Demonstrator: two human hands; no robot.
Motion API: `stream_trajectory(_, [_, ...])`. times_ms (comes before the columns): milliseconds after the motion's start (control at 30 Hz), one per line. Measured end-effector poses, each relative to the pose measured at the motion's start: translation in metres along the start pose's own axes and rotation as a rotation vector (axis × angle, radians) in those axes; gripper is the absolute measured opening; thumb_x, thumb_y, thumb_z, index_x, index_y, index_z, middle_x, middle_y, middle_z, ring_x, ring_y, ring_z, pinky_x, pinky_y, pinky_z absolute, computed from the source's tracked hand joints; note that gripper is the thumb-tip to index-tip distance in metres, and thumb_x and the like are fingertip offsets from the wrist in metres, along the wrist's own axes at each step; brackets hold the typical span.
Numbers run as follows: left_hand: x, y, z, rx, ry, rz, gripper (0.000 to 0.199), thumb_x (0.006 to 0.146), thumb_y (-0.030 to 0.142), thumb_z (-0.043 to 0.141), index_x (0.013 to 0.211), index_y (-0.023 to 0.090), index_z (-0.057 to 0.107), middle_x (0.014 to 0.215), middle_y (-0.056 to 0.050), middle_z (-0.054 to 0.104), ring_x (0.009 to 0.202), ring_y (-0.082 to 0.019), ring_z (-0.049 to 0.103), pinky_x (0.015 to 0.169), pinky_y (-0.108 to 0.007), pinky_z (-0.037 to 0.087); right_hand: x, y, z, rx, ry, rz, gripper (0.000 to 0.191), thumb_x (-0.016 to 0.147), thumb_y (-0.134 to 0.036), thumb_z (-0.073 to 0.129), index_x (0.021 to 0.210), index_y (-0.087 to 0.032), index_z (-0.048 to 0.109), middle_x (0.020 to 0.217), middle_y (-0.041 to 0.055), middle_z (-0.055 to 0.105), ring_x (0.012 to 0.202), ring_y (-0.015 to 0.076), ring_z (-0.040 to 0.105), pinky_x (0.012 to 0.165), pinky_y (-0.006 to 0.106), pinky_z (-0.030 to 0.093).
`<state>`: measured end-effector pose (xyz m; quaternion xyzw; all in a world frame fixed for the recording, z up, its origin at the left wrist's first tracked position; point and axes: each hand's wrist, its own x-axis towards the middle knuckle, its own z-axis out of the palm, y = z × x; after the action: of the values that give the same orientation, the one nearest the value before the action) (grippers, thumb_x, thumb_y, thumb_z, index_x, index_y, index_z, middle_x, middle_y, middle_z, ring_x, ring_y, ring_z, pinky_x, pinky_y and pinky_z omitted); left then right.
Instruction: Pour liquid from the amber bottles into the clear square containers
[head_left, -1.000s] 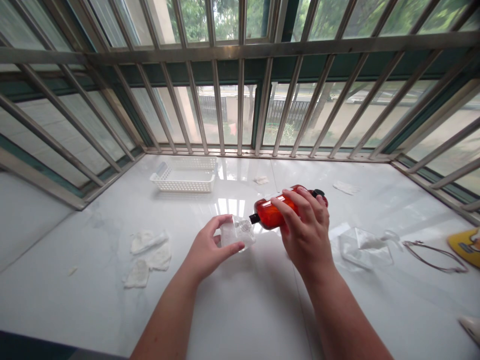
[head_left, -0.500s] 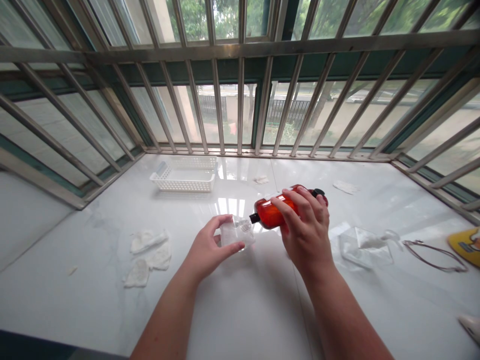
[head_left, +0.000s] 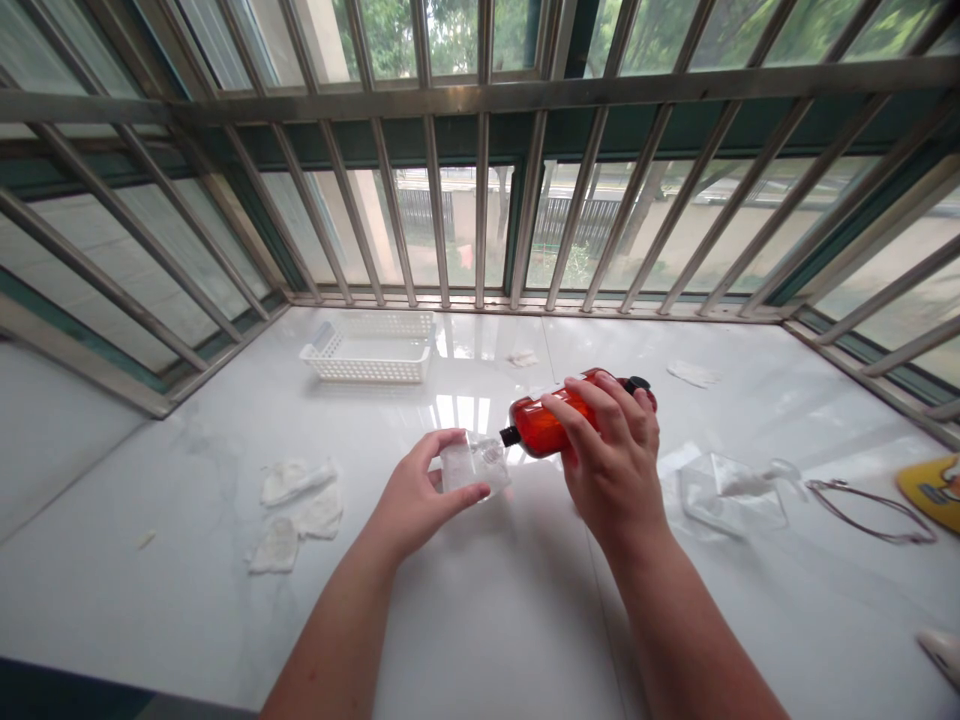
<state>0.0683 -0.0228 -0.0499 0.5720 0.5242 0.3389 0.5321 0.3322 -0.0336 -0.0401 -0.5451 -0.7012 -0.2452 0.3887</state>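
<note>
My left hand [head_left: 420,495] is closed around a small clear bottle [head_left: 471,468], tilted so that its threaded neck points up and to the right. In my right hand [head_left: 611,450] is a reddish-orange bottle [head_left: 541,424], held from above and tipped towards the left. Its black nozzle [head_left: 510,436] is right at the mouth of the clear bottle; whether the two touch I cannot tell. A second black cap or fitting [head_left: 637,384] shows behind my right fingers. My palm hides part of the red bottle.
A white perforated basket [head_left: 367,350] stands near the window bars [head_left: 480,220]. Crumpled white tissues [head_left: 300,505] lie at left. To the right are a clear bottle with a pump [head_left: 739,490], a thin cord [head_left: 870,512] and a yellow object [head_left: 934,490].
</note>
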Motion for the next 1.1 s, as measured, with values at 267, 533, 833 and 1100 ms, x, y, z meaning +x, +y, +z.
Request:
stream_trajectory(267, [-0.0006,-0.0009,-0.0002,-0.006,-0.005,-0.008,0.074,0.079,0.043,0.099,0.143,0.030,0.065,0.157,-0.012,0.063,0.115,-0.036,0.079,0.095,-0.048,0.068,0.0001,-0.0004,-0.0004,-0.003,-0.002,-0.002,0.061,0.091,0.005,0.076,0.140,-0.033,0.073,0.148,0.0079,0.072,0.149,0.0360,0.059,0.134,0.064,0.032])
stream_trajectory(533, [0.0000,-0.0001,0.0001,-0.008,-0.015,-0.017,0.074,0.079,0.043,0.099,0.143,0.030,0.064,0.155,-0.012,0.064,0.113,-0.035,0.080,0.093,-0.047,0.069,0.0001,-0.0004,0.0001,-0.017,0.005,-0.013,0.058,0.091,0.005,0.077,0.136,-0.032,0.074,0.147,0.0085,0.073,0.148,0.0372,0.060,0.133,0.065,0.033])
stream_trajectory(833, [-0.0002,-0.0025,0.0006,-0.004,-0.010,-0.003,0.076,0.078,0.045,0.100,0.143,0.030,0.065,0.156,-0.012,0.064,0.111,-0.035,0.080,0.092,-0.047,0.069,0.0003,-0.0012,-0.0005,-0.030,0.004,-0.019,0.062,0.089,0.007,0.076,0.136,-0.033,0.073,0.147,0.0069,0.073,0.148,0.0360,0.060,0.134,0.064,0.031])
stream_trajectory(1100, [-0.0005,0.0015,0.0026,-0.004,0.007,-0.014,0.074,0.076,0.043,0.100,0.141,0.030,0.067,0.154,-0.012,0.065,0.108,-0.034,0.081,0.089,-0.047,0.069,0.0002,-0.0020,-0.0007,-0.035,0.001,-0.024,0.062,0.089,0.007,0.075,0.136,-0.034,0.072,0.147,0.0062,0.073,0.150,0.0353,0.059,0.135,0.063,0.030])
